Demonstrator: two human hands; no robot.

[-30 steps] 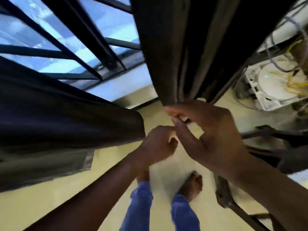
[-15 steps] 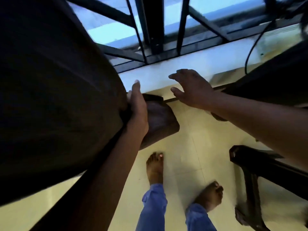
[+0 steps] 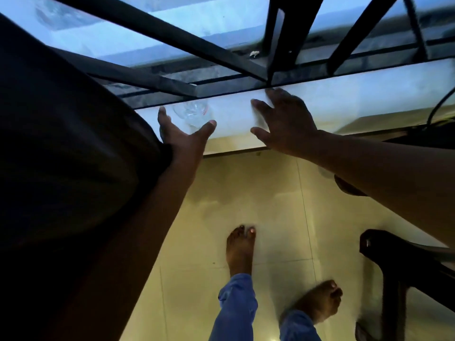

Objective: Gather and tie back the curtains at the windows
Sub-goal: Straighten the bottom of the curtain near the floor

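A dark curtain (image 3: 64, 148) fills the left side of the view and drapes over my left forearm. My left hand (image 3: 183, 141) sticks out past the curtain's edge with fingers and thumb spread, holding nothing, just in front of a clear glass (image 3: 193, 113) on the white window sill (image 3: 344, 99). My right hand (image 3: 283, 121) is open with fingers spread, its fingertips at the sill below the black window bars (image 3: 278, 40). The lower end of the curtain is hidden behind my arm.
A pale tiled floor (image 3: 258, 193) lies below, with my bare feet (image 3: 240, 249) in blue trousers. A dark furniture frame (image 3: 403, 271) stands at the right. A black cable (image 3: 440, 107) hangs at the right end of the sill.
My left hand has let go of the curtain fold it held and now spreads open toward the glass. My right hand moved up to the sill. The view moved closer to the window.
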